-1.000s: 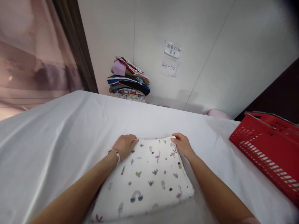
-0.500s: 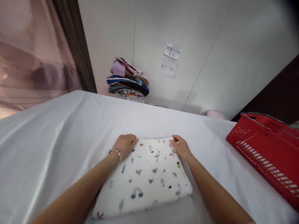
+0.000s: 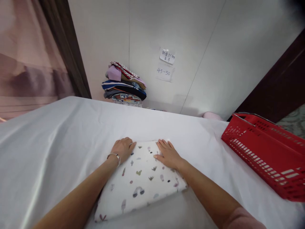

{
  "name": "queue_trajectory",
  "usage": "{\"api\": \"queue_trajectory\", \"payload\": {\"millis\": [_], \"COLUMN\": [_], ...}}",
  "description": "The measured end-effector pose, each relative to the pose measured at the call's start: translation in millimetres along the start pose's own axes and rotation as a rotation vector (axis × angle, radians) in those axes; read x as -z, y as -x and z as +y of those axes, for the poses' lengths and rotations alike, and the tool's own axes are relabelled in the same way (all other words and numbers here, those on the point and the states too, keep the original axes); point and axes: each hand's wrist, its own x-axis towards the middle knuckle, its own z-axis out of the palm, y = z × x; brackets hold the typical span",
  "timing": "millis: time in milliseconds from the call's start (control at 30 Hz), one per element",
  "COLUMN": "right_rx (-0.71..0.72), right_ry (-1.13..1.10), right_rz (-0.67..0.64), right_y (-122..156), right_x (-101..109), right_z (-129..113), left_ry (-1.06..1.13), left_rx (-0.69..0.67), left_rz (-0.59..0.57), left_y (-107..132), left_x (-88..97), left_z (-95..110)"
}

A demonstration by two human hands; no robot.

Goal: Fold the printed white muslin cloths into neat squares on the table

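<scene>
A folded white cloth printed with flamingos, cacti, plants and a rainbow lies in front of me. My left hand, with a bracelet at the wrist, is closed at the cloth's far left corner, thumb along the edge. What its fingertips grip underneath is partly hidden. Flat on the far right part of the cloth rests my right hand, fingers spread and holding nothing. It covers some of the print there.
White fabric covers the table. A red plastic basket stands at the right. Beyond the far edge is a pile of folded textiles by the wall, where paper notes hang. A pink curtain hangs at the left.
My right hand has let go of the far right corner and moved left, flattening onto the cloth. My left hand stays at its corner. The view has turned slightly right.
</scene>
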Motion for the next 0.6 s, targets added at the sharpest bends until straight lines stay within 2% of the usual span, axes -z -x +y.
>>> {"api": "queue_trajectory", "payload": {"millis": [200, 433, 600], "right_rx": [-0.054, -0.108, -0.044], "right_ry": [0.028, 0.046, 0.04], "right_rz": [0.044, 0.022, 0.064], "right_y": [4.1, -2.5, -14.1], "right_x": [-0.6, -4.0, -10.6], "right_z": [-4.0, -15.8, -34.1], "left_ry": [-0.023, -0.034, -0.034], "left_rx": [0.001, 0.012, 0.024], "left_rz": [0.0, -0.006, -0.039], "left_y": [-0.4, 0.7, 0.1], "left_x": [0.5, -0.2, 0.7], "left_z": [0.5, 1.6, 1.9]}}
